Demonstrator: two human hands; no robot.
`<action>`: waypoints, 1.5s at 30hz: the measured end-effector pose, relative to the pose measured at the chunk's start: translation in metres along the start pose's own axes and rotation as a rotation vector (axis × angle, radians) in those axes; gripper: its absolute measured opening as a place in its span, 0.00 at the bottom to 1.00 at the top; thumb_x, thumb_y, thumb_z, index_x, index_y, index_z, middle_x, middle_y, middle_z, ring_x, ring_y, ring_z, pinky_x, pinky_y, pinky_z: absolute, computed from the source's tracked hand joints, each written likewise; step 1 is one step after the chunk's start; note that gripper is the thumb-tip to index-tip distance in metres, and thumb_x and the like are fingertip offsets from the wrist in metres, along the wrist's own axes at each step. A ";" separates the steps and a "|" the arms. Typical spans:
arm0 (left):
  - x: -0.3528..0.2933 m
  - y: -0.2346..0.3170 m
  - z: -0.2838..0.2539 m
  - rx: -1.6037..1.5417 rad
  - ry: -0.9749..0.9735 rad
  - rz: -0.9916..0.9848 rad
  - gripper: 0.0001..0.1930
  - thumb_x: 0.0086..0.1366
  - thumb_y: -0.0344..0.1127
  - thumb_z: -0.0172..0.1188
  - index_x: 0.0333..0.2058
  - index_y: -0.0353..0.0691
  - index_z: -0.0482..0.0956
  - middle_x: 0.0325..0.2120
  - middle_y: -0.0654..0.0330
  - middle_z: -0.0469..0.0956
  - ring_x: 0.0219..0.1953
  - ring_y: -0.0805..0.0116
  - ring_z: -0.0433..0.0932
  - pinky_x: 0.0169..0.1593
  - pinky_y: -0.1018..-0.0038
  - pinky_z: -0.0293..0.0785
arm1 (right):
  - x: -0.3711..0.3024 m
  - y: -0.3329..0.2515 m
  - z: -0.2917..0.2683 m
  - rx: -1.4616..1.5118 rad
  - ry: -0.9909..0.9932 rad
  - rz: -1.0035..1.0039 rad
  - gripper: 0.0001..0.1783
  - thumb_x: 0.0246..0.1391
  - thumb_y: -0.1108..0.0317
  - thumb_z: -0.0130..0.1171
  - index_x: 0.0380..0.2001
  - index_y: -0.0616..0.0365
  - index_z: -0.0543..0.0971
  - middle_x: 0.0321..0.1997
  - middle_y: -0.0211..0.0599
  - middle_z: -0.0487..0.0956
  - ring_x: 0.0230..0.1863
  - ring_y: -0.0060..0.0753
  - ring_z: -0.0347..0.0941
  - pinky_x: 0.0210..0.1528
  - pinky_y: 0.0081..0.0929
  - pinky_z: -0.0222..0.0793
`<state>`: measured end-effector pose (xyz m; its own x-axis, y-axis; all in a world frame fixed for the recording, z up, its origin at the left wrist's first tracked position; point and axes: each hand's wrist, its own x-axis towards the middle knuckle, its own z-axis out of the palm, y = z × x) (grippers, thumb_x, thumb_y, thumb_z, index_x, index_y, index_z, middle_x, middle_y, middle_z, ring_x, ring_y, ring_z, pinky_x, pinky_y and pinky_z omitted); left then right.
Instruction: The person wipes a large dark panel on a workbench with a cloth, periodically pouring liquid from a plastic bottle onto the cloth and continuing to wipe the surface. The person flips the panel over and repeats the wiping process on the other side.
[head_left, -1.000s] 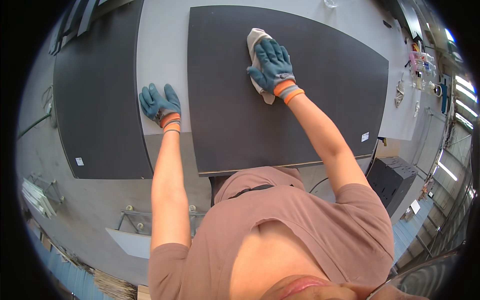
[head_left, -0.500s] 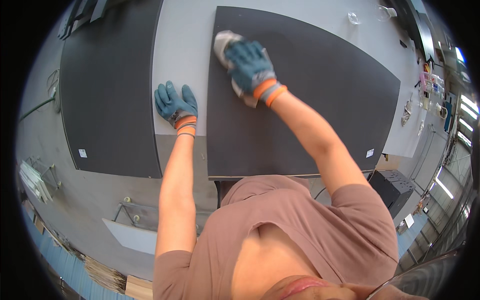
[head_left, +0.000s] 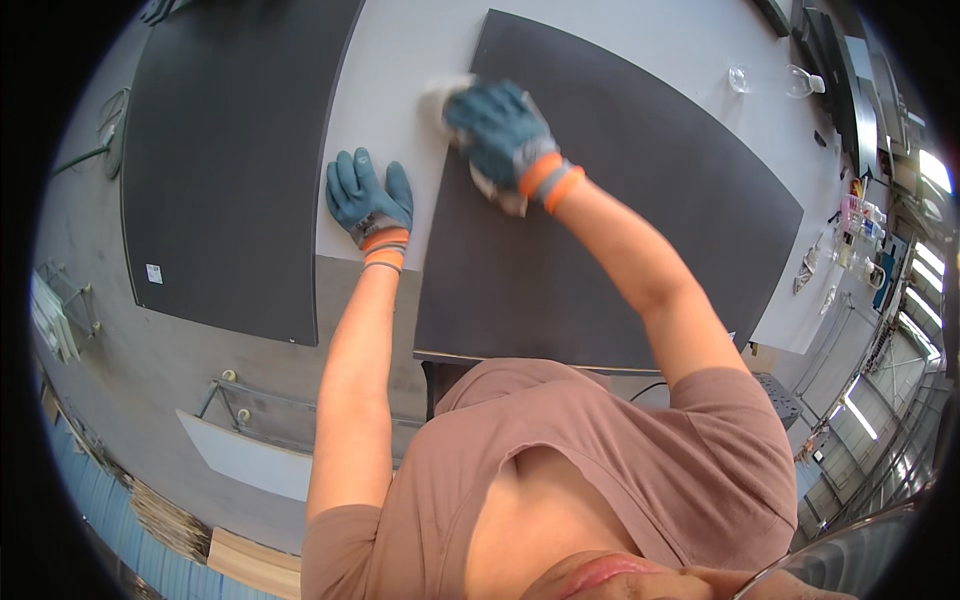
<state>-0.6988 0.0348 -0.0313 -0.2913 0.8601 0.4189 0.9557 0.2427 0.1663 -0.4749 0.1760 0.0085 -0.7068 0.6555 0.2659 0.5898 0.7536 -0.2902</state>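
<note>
My right hand (head_left: 500, 135), in a blue-grey work glove with an orange cuff, presses on a crumpled whitish cloth (head_left: 503, 196). The cloth lies across the left edge of a large dark grey panel (head_left: 620, 190), partly sticking out past it; motion blurs its far end. My left hand (head_left: 372, 195) wears a matching glove. It lies flat with fingers stretched out, holding nothing, on the light grey tabletop (head_left: 400, 60) between this panel and a second dark panel (head_left: 230, 170) on the left.
Clear plastic bottles (head_left: 803, 82) stand at the far right of the table. A basket of small supplies (head_left: 862, 218) is at the right edge. Below left, a wheeled metal rack (head_left: 245, 400) stands on the floor, near a pale board (head_left: 245, 455). A black perforated box (head_left: 778, 398) sits by my right side.
The right hand and cloth have slid leftward over the panel, so the cloth now overhangs its left edge. The whole view has turned slightly; the left hand stays flat on the table.
</note>
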 end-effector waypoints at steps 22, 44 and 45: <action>0.004 0.005 -0.002 -0.033 0.005 -0.010 0.28 0.65 0.48 0.70 0.59 0.39 0.79 0.62 0.50 0.75 0.66 0.41 0.73 0.66 0.45 0.72 | 0.047 0.056 0.008 -0.082 0.199 0.198 0.28 0.54 0.60 0.68 0.61 0.42 0.82 0.68 0.36 0.80 0.72 0.51 0.71 0.74 0.51 0.63; 0.003 0.002 -0.004 -0.062 0.076 -0.002 0.25 0.69 0.46 0.69 0.57 0.36 0.81 0.61 0.47 0.78 0.64 0.39 0.76 0.64 0.46 0.75 | 0.029 0.077 -0.019 -0.219 -0.009 0.306 0.18 0.57 0.63 0.62 0.52 0.43 0.85 0.60 0.37 0.83 0.65 0.50 0.76 0.70 0.49 0.69; 0.003 0.001 -0.003 -0.061 0.075 -0.002 0.25 0.69 0.46 0.69 0.57 0.36 0.81 0.61 0.47 0.78 0.64 0.39 0.76 0.64 0.46 0.75 | 0.046 0.109 -0.033 -0.215 -0.003 0.505 0.18 0.57 0.64 0.60 0.51 0.45 0.85 0.58 0.39 0.84 0.62 0.51 0.78 0.68 0.49 0.72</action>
<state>-0.6988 0.0363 -0.0276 -0.2971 0.8234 0.4835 0.9516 0.2140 0.2205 -0.4306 0.2895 0.0191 -0.3164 0.9382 0.1400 0.9222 0.3388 -0.1865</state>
